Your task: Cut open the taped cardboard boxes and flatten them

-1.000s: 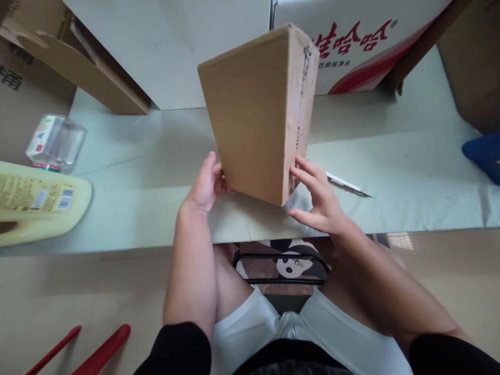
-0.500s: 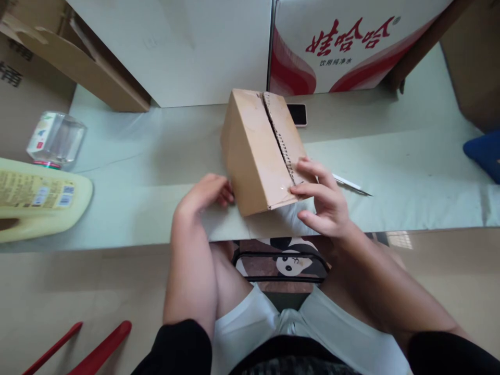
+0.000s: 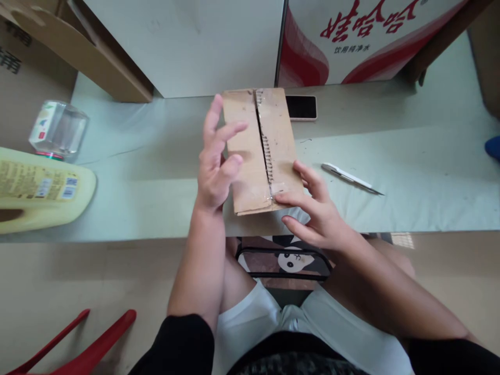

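Note:
A small cardboard box [image 3: 248, 172] sits near the table's front edge, its top facing me. Down the middle of that top runs a ragged, perforated seam, with clear tape at its ends. My left hand [image 3: 216, 161] is raised along the box's left side, fingers spread, the tips over the top face. At the near right corner, my right hand [image 3: 318, 211] rests its loosely spread fingers on the top and right edge. To the right lies a white utility knife [image 3: 349, 178], its blade pointing right, touched by neither hand.
Behind the box, a dark-screened phone [image 3: 301, 108] lies on the pale-green table cover [image 3: 410, 172]. A white carton [image 3: 187, 47] and a red-and-white carton [image 3: 351, 67] stand at the back. On the left are a clear bottle [image 3: 64, 127] and a yellow jug [image 3: 42, 190].
My left hand has risen from low beside the box to its upper left side, opening its fingers. The box has turned upright in view, and my right hand has shifted slightly left with it.

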`<state>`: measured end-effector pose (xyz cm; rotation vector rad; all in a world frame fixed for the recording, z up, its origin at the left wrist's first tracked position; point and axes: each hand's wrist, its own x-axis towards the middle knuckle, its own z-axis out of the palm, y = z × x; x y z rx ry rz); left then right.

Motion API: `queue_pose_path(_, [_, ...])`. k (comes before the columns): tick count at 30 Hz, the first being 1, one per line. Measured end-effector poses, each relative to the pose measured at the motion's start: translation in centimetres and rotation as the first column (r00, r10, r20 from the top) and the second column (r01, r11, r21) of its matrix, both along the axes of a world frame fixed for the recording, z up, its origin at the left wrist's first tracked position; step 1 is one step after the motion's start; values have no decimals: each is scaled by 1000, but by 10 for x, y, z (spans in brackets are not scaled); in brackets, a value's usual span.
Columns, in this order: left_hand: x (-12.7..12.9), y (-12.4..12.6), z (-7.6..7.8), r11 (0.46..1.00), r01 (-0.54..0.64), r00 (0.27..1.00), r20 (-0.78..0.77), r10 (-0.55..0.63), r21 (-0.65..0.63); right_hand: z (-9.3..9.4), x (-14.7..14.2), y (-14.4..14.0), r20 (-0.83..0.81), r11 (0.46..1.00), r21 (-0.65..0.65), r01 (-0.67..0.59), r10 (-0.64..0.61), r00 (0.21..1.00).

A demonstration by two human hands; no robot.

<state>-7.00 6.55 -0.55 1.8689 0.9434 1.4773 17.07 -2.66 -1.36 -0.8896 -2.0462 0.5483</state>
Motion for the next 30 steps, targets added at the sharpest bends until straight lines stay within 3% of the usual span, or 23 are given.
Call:
queue_pose_path(3, [-6, 0, -2, 999, 33, 997, -70, -34, -13, -2, 0, 1, 0, 1000, 4, -26, 26, 1000])
queue_pose_path(8, [-26, 7, -22, 997, 58, 995, -74, -62, -57, 0, 0, 1, 33, 998, 36, 52, -53, 998])
queue_pose_path(11, [-26, 6, -25, 996, 10, 997, -71, -16, -89, 9, 4, 2, 28, 995, 67, 81, -83, 996])
queue_pose_path(13, [-23, 4, -23, 993, -30, 997, -77, 21, -111, 16, 13, 4, 30, 984, 54, 168, -170, 985])
queue_pose_path(15, [-20, 2, -20, 994, -46, 996, -84, 37, -104, 20, 28, 9, 101, 933, -28, 358, -353, 930])
queue_pose_path(18, [-19, 4, -19, 995, -49, 995, -92, 41, -84, 15, 55, 18, 372, 749, -137, 649, -568, 734])
queue_pose_path(20, [-20, 7, -21, 995, -52, 994, -103, 43, -85, 6, 71, 24, 560, 656, -133, 743, -569, 603])
queue_pose_path(22, [-21, 10, -24, 993, -78, 992, -111, 68, -90, -3, 82, 29, 696, 629, -128, 766, -494, 521])
queue_pose_path(26, [-19, 11, -26, 990, -110, 990, -98, 102, -83, -7, 88, 33, 783, 613, -184, 768, -381, 491])
queue_pose_path(28, [-19, 11, -26, 993, -100, 991, -93, 93, -69, -2, 87, 32, 752, 565, -233, 792, -411, 515])
queue_pose_path(30, [-18, 10, -26, 993, -100, 992, -83, 94, -70, 5, 83, 30, 626, 524, -324, 788, -506, 594])
